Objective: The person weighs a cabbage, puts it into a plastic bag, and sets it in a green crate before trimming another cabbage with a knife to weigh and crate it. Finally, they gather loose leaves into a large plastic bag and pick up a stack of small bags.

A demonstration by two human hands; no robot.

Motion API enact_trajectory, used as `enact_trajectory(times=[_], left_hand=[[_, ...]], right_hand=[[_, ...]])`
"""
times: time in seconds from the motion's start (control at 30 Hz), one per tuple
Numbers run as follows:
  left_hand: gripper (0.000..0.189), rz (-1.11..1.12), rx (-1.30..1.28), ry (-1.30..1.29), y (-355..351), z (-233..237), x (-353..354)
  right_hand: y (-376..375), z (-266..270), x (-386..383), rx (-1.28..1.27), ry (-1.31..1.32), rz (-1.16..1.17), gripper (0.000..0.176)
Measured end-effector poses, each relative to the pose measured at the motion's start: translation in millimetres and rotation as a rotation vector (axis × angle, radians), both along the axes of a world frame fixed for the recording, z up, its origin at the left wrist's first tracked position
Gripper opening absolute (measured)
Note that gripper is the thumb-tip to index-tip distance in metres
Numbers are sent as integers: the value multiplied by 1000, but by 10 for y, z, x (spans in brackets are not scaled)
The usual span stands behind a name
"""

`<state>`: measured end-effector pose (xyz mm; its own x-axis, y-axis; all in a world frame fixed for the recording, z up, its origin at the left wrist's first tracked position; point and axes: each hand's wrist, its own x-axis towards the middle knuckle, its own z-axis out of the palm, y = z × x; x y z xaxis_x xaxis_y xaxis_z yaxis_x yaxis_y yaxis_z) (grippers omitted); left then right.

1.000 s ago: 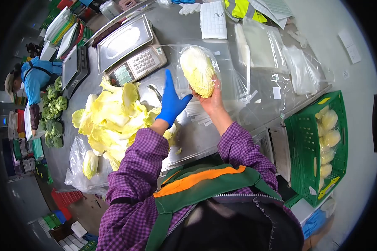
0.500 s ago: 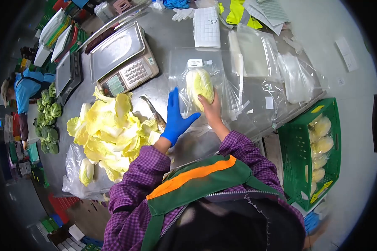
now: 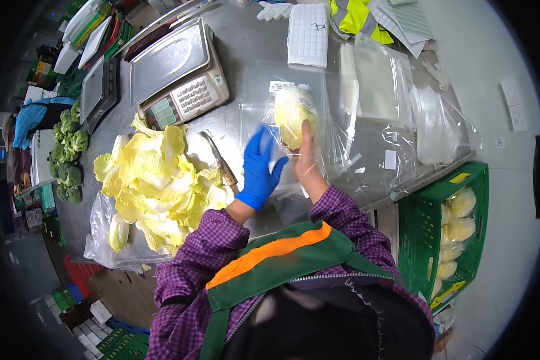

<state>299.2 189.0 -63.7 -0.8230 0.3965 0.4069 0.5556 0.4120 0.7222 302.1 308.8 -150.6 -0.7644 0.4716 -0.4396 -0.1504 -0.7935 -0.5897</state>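
Observation:
A trimmed napa cabbage lies over a stack of clear plastic bags in front of me, film showing around it. My bare right hand grips its lower right side, thumb along the leaves. Just left of the cabbage, my left hand in a blue glove is open, its fingers spread and slightly smeared by motion, with nothing in them. A knife rests on the metal table left of the glove. Beyond it spreads a heap of loose yellow cabbage leaves.
Weighing scales stand at the back left, broccoli at the far left. Another small cabbage sits by the leaves. More clear bags lie right. A green crate of bagged cabbages stands beside the table's right edge.
The cabbage has turned in my right hand, its cut base now facing me. My gloved left hand has shifted slightly toward it. The camera view has moved a little.

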Motion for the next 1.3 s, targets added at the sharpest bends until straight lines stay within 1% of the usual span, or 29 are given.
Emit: enact_trajectory(times=[0.03, 0.1, 0.13, 0.17, 0.23, 0.27, 0.3, 0.37, 0.4, 0.43, 0.47, 0.5, 0.53, 0.57, 0.63, 0.67, 0.73, 0.77, 0.83, 0.87, 1.0, 1.07, 1.1, 1.13, 1.17, 1.2, 1.23, 1.27, 1.3], left_hand=[[33, 177, -96, 90, 8, -52, -41], [28, 50, -154, -476, -249, -674, -149], [26, -55, -40, -788, -230, -683, -176], [26, -106, 41, -777, -213, -691, -83], [27, -209, 274, -1075, -131, -785, -76], [27, -210, 279, -1081, -110, -819, -111], [24, -154, 256, -1071, -97, -841, -159], [18, -49, 239, -1110, -135, -836, -262], [21, -17, 264, -1130, -173, -820, -289], [24, 15, 289, -1150, -205, -767, -314], [23, 19, 223, -1167, -254, -715, -325], [23, -3, 244, -1205, -293, -699, -316], [24, -1, 223, -1226, -314, -681, -304], [24, -2, 202, -1244, -323, -655, -299], [24, -9, 191, -1247, -356, -634, -312], [24, -19, 176, -1241, -372, -634, -300], [25, -27, 169, -1247, -382, -649, -286], [26, -35, 161, -1243, -382, -650, -291], [26, -48, 163, -1227, -386, -717, -287], [26, -59, 164, -1211, -387, -750, -284], [25, -142, 163, -1117, -358, -711, -248], [23, -47, 147, -1060, -307, -703, -209], [23, -55, 148, -1061, -297, -705, -223], [22, -65, 221, -1120, -308, -711, -247], [20, -74, 292, -1179, -325, -713, -275], [17, -82, 187, -1201, -345, -658, -294], [17, -92, 181, -1203, -397, -649, -296], [15, -153, 182, -1186, -458, -648, -299], [15, -213, 187, -1171, -508, -660, -311]], right_hand=[[23, 133, -19, 0, 0, 0, 61], [67, 243, -71, -55, 2, -82, 65], [108, 125, -145, -11, 51, -90, 69], [156, 6, -237, -11, 48, -83, 69], [269, -197, -407, 415, -31, -68, 74], [330, -270, -454, 477, -14, -92, 63], [371, -240, -476, 480, -21, -89, 63], [398, -138, -473, 348, -65, 40, 65], [431, -292, -432, 533, -252, 59, 57], [445, -252, -320, 529, -267, 74, 57], [458, -205, -155, 764, -391, 240, 56], [445, -152, 11, 998, -507, 413, 56], [385, -125, 188, 979, -369, 379, 35], [323, -80, 346, 979, -380, 389, 35], [196, 242, 522, 1039, -352, 613, 21], [138, 357, 551, 1037, -362, 617, 21], [17, 546, 546, 1109, -231, 790, 17], [-27, 602, 532, 1111, -234, 790, 17], [-101, 668, 499, 1335, -237, 838, 16], [-122, 638, 482, 1394, -230, 827, 14], [-141, 553, 456, 1445, -223, 889, 12], [-116, 621, 535, 1562, -174, 889, 14], [-81, 646, 662, 1550, -140, 959, 15], [-9, 678, 874, 1535, -107, 1028, 16], [101, 693, 1137, 1546, -113, 1151, 16], [258, 686, 1463, 1553, -117, 1271, 16], [462, 636, 1902, 1512, -111, 1312, 17], [598, 870, 2193, 1499, -312, 1656, 19], [816, 877, 2629, 1375, -303, 2131, 22]])
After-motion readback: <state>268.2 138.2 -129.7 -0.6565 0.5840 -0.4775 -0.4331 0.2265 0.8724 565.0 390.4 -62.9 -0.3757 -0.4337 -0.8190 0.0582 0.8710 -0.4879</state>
